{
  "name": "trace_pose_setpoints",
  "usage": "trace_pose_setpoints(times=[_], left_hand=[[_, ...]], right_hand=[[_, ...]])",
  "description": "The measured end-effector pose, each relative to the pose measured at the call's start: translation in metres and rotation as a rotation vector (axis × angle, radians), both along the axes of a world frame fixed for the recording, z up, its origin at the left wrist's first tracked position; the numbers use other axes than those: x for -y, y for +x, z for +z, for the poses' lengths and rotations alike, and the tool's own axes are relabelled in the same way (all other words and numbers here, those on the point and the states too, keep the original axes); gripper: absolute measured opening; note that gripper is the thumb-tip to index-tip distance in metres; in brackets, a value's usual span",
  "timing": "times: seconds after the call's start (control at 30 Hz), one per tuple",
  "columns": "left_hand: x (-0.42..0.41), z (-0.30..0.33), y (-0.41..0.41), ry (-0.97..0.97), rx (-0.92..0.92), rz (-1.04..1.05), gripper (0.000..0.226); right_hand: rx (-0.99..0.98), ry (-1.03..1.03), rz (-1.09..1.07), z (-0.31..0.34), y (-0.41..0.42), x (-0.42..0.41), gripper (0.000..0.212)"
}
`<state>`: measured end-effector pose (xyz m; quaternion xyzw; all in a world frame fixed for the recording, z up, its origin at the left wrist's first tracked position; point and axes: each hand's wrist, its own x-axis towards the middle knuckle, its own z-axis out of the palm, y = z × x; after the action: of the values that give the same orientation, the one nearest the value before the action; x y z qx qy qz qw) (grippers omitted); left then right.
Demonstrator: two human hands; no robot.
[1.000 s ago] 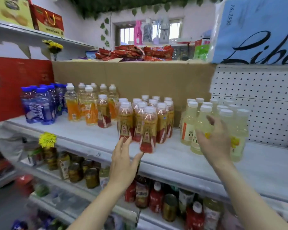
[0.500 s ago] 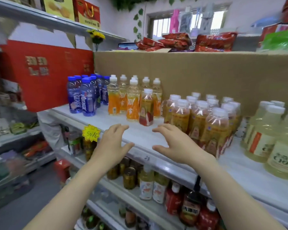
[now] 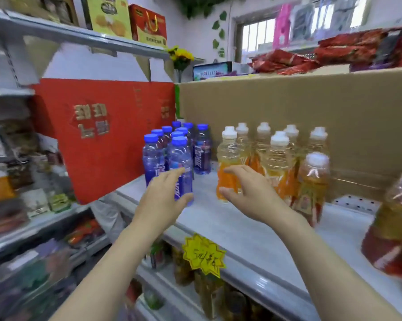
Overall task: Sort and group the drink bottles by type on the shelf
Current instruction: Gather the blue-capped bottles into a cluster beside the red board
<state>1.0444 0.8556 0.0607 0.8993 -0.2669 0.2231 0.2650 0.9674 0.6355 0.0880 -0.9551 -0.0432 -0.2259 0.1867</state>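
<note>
Several blue-capped blue bottles (image 3: pixel 201 154) stand grouped at the shelf's left end. To their right is a group of white-capped orange drink bottles (image 3: pixel 277 156). A red-labelled tea bottle (image 3: pixel 312 181) stands at the front right of that group, and another (image 3: pixel 394 228) is blurred at the right edge. My left hand (image 3: pixel 163 195) reaches to the front blue bottle (image 3: pixel 180 158), fingers and thumb spread either side of it. My right hand (image 3: pixel 246 188) likewise spreads around the front orange bottle (image 3: pixel 227 154). Neither hand visibly grips.
The white shelf (image 3: pixel 241 239) carries a yellow price tag (image 3: pixel 203 253) on its front edge. A cardboard wall (image 3: pixel 311 107) backs the bottles and a red box (image 3: pixel 102 135) bounds them on the left. Jars (image 3: pixel 209 290) fill the lower shelf.
The view has swung left along the shelf. Both hands have moved forward from the shelf's front edge to the front blue bottle and the front orange bottle.
</note>
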Motion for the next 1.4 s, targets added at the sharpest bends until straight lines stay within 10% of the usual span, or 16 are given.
trace_pose_setpoints(times=[0.33, 0.6, 1.4], left_hand=[[-0.051, -0.015, 0.141, -0.474, -0.036, 0.041, 0.094], [-0.066, -0.026, 0.206, -0.462, -0.259, -0.207, 0.082], [0.106, -0.023, 0.066, -0.406, -0.680, -1.095, 0.073]], right_hand=[[-0.063, 0.473, -0.034, -0.016, 0.132, -0.073, 0.083], [0.089, 0.710, -0.228, -0.037, 0.155, -0.100, 0.074], [0.377, 0.708, -0.645, -0.052, -0.068, 0.001, 0.066]])
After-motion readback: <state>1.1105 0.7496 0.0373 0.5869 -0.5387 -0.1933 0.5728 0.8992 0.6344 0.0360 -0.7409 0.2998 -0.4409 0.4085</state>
